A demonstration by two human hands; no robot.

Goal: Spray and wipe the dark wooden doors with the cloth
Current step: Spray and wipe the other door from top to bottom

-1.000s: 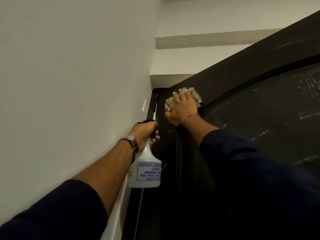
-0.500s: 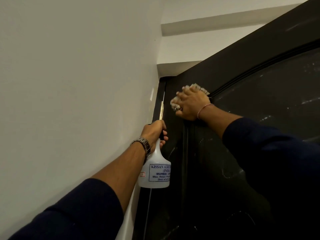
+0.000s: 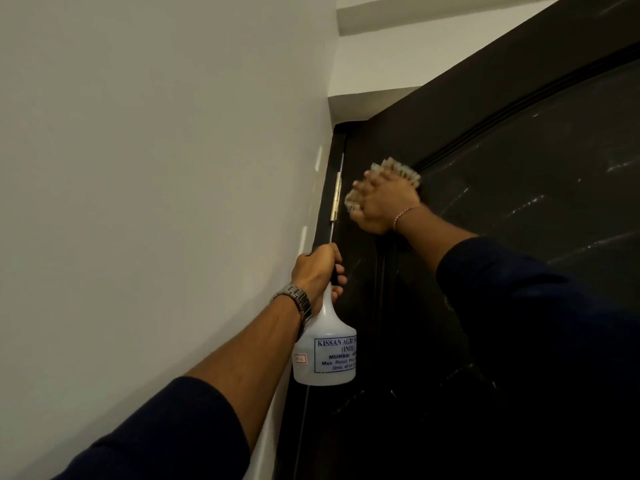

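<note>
The right hand [image 3: 382, 202] lies flat against the dark wooden door [image 3: 519, 271], fingers straight and spread, pressing a pale checked cloth [image 3: 398, 168] onto the wood near the door's upper corner on the hinge side. The cloth shows past the fingertips at about 12 o'clock and past the thumb side at about 9 o'clock of the hand; the hand and cloth are blurred. A thin bracelet [image 3: 405, 213] circles the right wrist, and a dark blue sleeve [image 3: 519, 306] covers that forearm.

At about 7 o'clock from the right hand, the left hand [image 3: 318, 271] grips the black neck of a white spray bottle [image 3: 325, 351], fingers curled round it, the bottle hanging upright below the fist. Its blue-bordered label reads "KISSAN AGRI" and "MUMBAI". A metal wristwatch [image 3: 298, 303] sits on the left wrist.

Just at 9 o'clock of the cloth, a brass hinge [image 3: 335, 199] runs along the door's edge where it meets the white wall [image 3: 156, 168]. Pale streaks catch the light on the arched door panel [image 3: 554, 185] at 3 o'clock of the right hand.
</note>
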